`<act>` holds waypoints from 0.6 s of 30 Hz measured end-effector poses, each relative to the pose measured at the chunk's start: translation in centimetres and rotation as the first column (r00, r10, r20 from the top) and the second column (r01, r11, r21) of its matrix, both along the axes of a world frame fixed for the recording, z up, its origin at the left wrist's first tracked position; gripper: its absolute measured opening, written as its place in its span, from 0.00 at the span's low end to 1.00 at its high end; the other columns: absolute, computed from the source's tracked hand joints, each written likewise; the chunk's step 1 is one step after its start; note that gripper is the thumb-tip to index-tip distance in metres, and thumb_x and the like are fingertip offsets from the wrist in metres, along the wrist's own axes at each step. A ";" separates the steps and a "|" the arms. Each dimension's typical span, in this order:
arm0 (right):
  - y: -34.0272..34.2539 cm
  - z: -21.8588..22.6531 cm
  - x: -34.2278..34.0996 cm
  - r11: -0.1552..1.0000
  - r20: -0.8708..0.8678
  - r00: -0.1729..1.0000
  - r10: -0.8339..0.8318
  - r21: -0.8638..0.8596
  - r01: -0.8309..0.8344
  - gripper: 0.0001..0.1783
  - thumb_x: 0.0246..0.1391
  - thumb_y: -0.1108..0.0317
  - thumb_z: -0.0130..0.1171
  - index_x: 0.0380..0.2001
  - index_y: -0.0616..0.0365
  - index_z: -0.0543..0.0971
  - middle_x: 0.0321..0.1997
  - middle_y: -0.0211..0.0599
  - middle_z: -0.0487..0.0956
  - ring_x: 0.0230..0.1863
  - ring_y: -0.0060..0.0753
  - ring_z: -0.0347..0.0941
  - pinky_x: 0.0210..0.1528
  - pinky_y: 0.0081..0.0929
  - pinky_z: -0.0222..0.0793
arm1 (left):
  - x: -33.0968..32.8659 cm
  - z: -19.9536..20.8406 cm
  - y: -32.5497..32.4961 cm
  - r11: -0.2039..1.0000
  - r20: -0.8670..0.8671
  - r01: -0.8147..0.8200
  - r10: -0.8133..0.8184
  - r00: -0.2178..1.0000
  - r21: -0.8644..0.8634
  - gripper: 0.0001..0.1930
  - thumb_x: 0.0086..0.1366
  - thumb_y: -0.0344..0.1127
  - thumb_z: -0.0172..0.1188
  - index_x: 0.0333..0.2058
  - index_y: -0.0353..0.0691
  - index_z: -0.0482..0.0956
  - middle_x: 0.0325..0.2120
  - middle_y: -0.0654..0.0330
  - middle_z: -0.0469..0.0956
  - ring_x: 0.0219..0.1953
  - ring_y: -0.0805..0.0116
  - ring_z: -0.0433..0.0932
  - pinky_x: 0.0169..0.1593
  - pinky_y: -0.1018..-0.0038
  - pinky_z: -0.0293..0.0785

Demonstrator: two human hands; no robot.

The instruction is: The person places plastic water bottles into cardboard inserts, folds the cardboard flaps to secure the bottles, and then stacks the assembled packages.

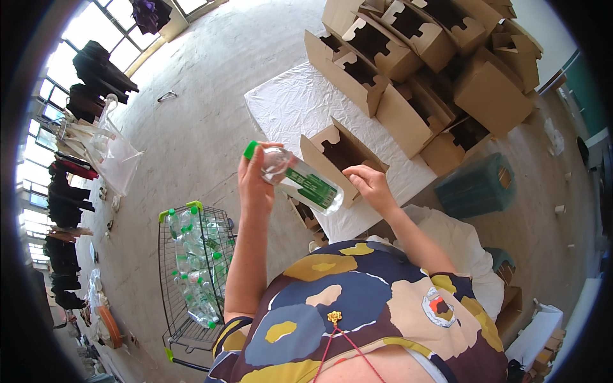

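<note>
While my left hand [257, 175] wraps the neck of a tilted, green-capped bottle [310, 187] just left of the open carton [318, 153], my right hand [372, 187] curls beside the carton's near edge; over my feed, I can't tell whether it grips anything. A wire cart [199, 205] stands farther left of the carton.

The left hand [257, 175] grips a tilted clear bottle [299, 183] with green cap and label near its neck. By the tabletop's near edge [408, 189] stands an open cardboard box [317, 152]; the curled right hand [373, 188] overlaps it, perhaps touching. More boxes [488, 89] crowd the tabletop's right edge. Left of the person, a wire cart [197, 205] holds green-capped bottles [198, 281].
</note>
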State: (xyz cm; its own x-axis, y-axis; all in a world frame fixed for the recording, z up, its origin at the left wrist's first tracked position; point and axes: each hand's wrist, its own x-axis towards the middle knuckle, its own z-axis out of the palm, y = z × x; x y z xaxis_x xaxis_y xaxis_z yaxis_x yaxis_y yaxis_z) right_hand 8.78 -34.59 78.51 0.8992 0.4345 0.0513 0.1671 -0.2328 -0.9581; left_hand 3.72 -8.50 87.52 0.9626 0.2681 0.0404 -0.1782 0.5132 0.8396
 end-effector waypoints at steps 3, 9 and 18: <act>-0.7 1.8 -1.2 0.894 -0.269 0.934 0.235 0.438 -0.098 0.25 0.59 0.61 0.60 0.56 0.64 0.74 0.50 0.42 0.79 0.55 0.28 0.73 0.56 0.25 0.68 | 1.1 0.6 -3.3 0.997 -0.138 0.074 -0.070 0.988 0.027 0.12 0.72 0.41 0.51 0.45 0.38 0.72 0.42 0.51 0.79 0.43 0.60 0.83 0.45 0.65 0.83; -3.1 3.1 -1.1 0.973 -0.167 0.960 0.223 0.092 -0.210 0.47 0.38 0.62 0.76 0.62 0.60 0.65 0.54 0.40 0.75 0.56 0.34 0.71 0.59 0.30 0.66 | 3.2 0.4 -10.3 0.786 -0.007 0.328 -0.381 0.924 0.523 0.20 0.71 0.36 0.54 0.58 0.38 0.65 0.50 0.55 0.75 0.56 0.64 0.72 0.60 0.67 0.67; -14.6 -8.1 -0.8 0.949 -0.108 0.960 -0.257 0.161 0.272 0.39 0.34 0.72 0.76 0.53 0.59 0.70 0.48 0.31 0.78 0.50 0.26 0.73 0.55 0.29 0.70 | 6.0 -0.9 -11.8 -0.098 -0.323 0.309 -0.189 0.927 0.946 0.24 0.61 0.44 0.63 0.52 0.37 0.73 0.45 0.50 0.76 0.49 0.51 0.76 0.51 0.62 0.73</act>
State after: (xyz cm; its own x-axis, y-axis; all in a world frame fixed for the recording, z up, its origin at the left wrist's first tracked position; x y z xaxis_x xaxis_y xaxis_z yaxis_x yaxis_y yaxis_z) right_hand 8.01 -49.24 70.37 0.9849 0.1715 0.0233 0.0388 -0.0879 -0.9954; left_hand 9.73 -20.33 86.60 0.9672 -0.2473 -0.0585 -0.1828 -0.8370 0.5158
